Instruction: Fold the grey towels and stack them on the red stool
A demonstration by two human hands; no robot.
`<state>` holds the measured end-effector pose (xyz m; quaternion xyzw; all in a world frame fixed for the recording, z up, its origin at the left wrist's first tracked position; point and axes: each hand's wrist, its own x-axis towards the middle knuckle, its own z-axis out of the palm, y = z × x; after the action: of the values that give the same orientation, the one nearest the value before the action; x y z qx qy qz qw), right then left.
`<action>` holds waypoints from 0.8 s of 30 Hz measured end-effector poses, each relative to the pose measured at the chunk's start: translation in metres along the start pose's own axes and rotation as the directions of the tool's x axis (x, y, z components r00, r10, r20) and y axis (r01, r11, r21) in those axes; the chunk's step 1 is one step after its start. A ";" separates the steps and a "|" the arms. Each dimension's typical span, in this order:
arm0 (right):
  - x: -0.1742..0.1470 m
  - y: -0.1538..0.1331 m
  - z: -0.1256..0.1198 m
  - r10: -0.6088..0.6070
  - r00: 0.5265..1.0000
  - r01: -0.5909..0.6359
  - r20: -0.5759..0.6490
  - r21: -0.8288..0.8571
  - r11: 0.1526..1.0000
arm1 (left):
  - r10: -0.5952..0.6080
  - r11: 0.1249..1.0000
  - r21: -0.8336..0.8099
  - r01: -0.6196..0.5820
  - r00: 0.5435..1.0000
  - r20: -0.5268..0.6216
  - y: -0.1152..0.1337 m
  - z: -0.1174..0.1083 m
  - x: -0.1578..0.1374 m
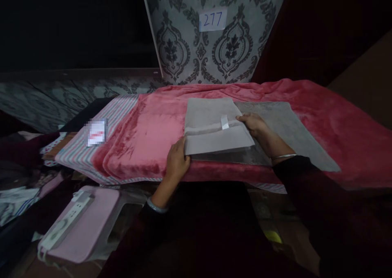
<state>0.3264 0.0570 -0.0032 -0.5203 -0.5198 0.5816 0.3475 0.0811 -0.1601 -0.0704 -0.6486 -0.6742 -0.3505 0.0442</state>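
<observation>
A grey cloth (284, 127) lies on a table covered with a pink blanket (153, 127). Its left part is folded over into a lighter grey panel (208, 118) with a small white tag (224, 122) on top. My left hand (177, 159) grips the near left corner of the folded panel at the table's front edge. My right hand (254, 125) rests flat on the cloth at the fold's right edge, fingers pointing left. Both wrists wear bangles, and both sleeves are dark.
A striped cloth (101, 123) shows under the blanket at the left, with a small white card (96, 133) on it. A pink stool (88, 225) carrying a white power strip (65, 225) stands low left. A patterned wall panel bears a paper label "277" (212, 19).
</observation>
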 end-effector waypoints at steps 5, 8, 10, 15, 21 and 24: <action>-0.003 0.035 0.002 0.071 0.994 -0.075 -0.080 -0.057 0.996 | 0.006 0.990 0.140 -0.010 1.000 0.029 -0.003 -0.003 -0.008; 0.002 0.043 0.002 0.051 0.995 -0.058 -0.087 -0.077 0.995 | 0.006 0.986 0.167 -0.009 1.000 0.021 -0.003 -0.003 -0.009; 0.005 0.044 0.002 0.046 0.996 -0.053 -0.077 -0.092 0.994 | 0.015 0.989 0.145 -0.017 1.000 0.014 -0.003 -0.004 -0.009; 0.008 0.042 0.006 0.011 0.997 -0.026 -0.076 -0.198 0.980 | -0.017 0.999 -0.043 0.017 1.000 0.000 -0.010 -0.010 -0.006; 0.031 0.023 0.014 -0.101 0.977 0.045 -0.186 -0.285 0.958 | -0.225 0.775 -0.529 0.347 0.933 0.282 -0.030 -0.034 0.025; 0.044 0.014 0.017 -0.140 0.964 0.054 -0.227 -0.347 0.936 | -0.383 0.588 -0.594 0.550 0.835 0.395 -0.034 -0.037 0.054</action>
<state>0.3024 0.0912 -0.0289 -0.6142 -0.5894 0.3961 0.3442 0.0270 -0.1313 -0.0288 -0.4512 -0.6425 -0.4973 -0.3692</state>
